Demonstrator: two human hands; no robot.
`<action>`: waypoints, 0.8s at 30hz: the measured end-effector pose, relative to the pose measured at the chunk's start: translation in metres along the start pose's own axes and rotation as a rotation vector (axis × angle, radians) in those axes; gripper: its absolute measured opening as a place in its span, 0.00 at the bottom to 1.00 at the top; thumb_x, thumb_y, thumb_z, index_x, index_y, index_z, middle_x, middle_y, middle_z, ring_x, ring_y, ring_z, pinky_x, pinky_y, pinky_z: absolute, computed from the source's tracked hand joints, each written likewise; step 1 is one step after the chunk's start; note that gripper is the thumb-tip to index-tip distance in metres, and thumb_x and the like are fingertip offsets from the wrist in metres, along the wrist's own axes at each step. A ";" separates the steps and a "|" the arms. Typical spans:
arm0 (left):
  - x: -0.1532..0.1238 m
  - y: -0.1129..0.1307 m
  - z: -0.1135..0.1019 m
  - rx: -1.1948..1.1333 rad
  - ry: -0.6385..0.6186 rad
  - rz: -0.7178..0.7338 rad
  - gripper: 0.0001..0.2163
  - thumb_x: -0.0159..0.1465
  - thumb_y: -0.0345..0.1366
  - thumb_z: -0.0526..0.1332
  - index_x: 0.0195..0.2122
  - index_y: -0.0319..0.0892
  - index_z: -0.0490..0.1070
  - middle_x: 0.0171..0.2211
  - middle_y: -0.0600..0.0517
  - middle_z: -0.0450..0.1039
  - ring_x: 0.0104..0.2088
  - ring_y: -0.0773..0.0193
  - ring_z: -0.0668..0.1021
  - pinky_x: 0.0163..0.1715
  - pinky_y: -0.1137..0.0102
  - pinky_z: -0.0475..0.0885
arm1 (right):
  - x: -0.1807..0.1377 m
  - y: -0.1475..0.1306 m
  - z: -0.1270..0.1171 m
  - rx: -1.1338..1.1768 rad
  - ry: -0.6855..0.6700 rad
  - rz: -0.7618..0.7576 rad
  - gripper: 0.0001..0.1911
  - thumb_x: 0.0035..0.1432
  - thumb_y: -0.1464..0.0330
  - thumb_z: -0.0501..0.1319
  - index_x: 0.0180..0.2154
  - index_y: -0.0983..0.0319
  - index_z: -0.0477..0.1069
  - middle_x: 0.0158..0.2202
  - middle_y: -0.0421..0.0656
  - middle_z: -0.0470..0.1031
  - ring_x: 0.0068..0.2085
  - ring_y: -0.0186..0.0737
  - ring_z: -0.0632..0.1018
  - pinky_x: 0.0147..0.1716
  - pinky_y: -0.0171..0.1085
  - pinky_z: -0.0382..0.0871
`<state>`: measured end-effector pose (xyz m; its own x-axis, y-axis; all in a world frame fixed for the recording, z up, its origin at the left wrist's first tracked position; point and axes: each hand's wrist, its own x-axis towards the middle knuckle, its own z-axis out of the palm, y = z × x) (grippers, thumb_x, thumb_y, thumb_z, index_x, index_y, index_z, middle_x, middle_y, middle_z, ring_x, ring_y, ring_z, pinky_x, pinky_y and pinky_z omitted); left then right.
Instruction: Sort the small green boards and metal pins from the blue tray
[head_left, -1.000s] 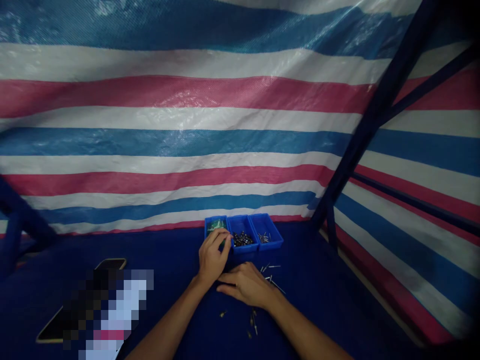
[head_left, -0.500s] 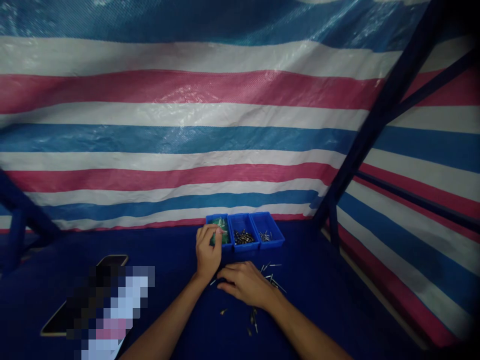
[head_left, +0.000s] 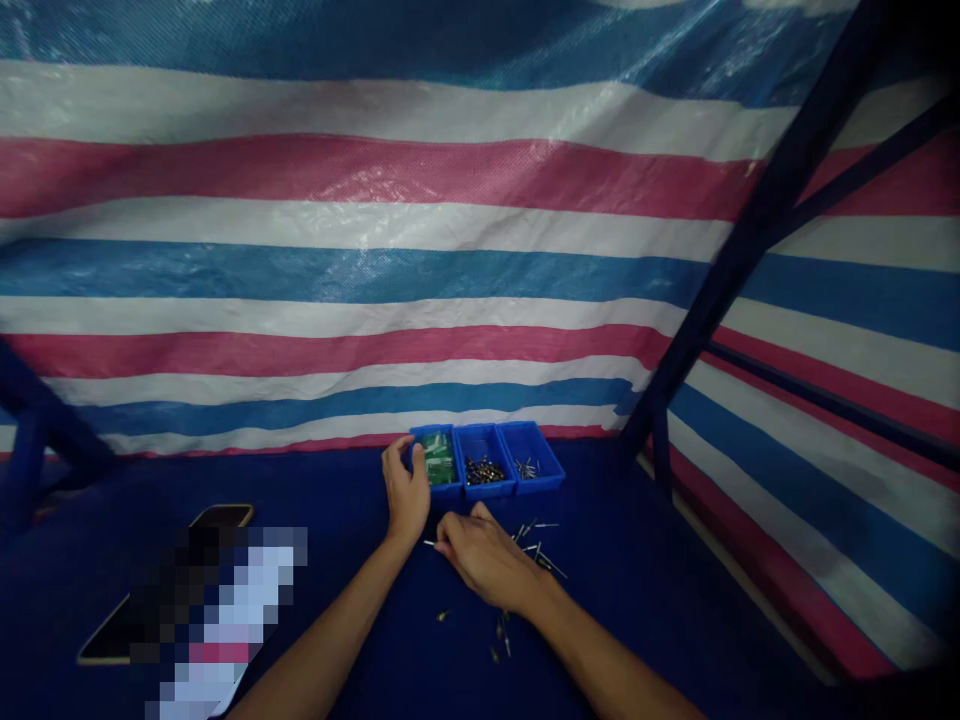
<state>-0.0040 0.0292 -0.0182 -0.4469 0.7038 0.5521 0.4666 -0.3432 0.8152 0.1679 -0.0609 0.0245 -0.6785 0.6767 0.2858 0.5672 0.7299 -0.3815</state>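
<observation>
My left hand [head_left: 406, 492] is at the left wall of a blue bin [head_left: 448, 491], thumb and fingers apart, with nothing visible between them. Green pieces [head_left: 439, 458] lie in that bin. Lower and to the right, my right hand [head_left: 484, 555] is closed in a pinch on a thin silvery pin [head_left: 429, 543], whose end sticks out to the left of the fingertips. The rest of the pin is hidden by the fingers. Several loose metal pins [head_left: 551, 565] lie on the blue table just right of this hand.
A middle bin [head_left: 491, 490] holds dark brassy parts; a right bin [head_left: 551, 482] has silvery pins. Small brassy pieces [head_left: 442, 615] lie nearer me. A phone [head_left: 105, 640] and a blurred-out light item [head_left: 255, 600] are at left. A striped sheet [head_left: 375, 350] hangs behind, beside blue frame bars [head_left: 697, 310].
My left hand has drawn back left from over the green pieces, its fingers parting. My right hand stays low, and the pin end now shows clearly at its fingertips.
</observation>
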 end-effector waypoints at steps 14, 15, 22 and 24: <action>-0.009 0.031 -0.009 0.317 -0.117 0.236 0.09 0.74 0.38 0.58 0.52 0.49 0.75 0.58 0.46 0.75 0.60 0.47 0.74 0.60 0.50 0.65 | -0.004 0.049 -0.002 0.179 0.723 0.248 0.17 0.79 0.65 0.48 0.62 0.57 0.65 0.47 0.46 0.75 0.47 0.44 0.79 0.49 0.43 0.72; -0.010 0.032 -0.009 0.332 -0.118 0.251 0.09 0.74 0.38 0.58 0.51 0.49 0.75 0.58 0.46 0.75 0.61 0.46 0.73 0.60 0.49 0.65 | -0.004 0.051 -0.002 0.166 0.742 0.248 0.18 0.79 0.65 0.48 0.64 0.56 0.65 0.47 0.47 0.75 0.47 0.45 0.79 0.49 0.43 0.72; -0.012 0.038 -0.012 0.365 -0.145 0.395 0.08 0.73 0.35 0.59 0.51 0.48 0.75 0.57 0.46 0.76 0.64 0.44 0.71 0.64 0.45 0.62 | -0.005 0.056 -0.009 0.071 0.793 0.296 0.13 0.79 0.66 0.50 0.50 0.56 0.72 0.43 0.44 0.76 0.46 0.45 0.77 0.50 0.45 0.65; -0.012 0.039 -0.013 0.329 -0.170 0.461 0.09 0.73 0.34 0.59 0.52 0.47 0.75 0.56 0.45 0.77 0.64 0.45 0.71 0.65 0.46 0.62 | -0.005 0.057 -0.009 0.073 0.797 0.294 0.10 0.78 0.65 0.51 0.47 0.57 0.71 0.42 0.43 0.76 0.45 0.45 0.77 0.49 0.45 0.64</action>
<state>0.0099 -0.0008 0.0093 -0.0258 0.6266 0.7789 0.8080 -0.4457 0.3853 0.2079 -0.0214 0.0095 0.0390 0.7237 0.6890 0.6185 0.5241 -0.5855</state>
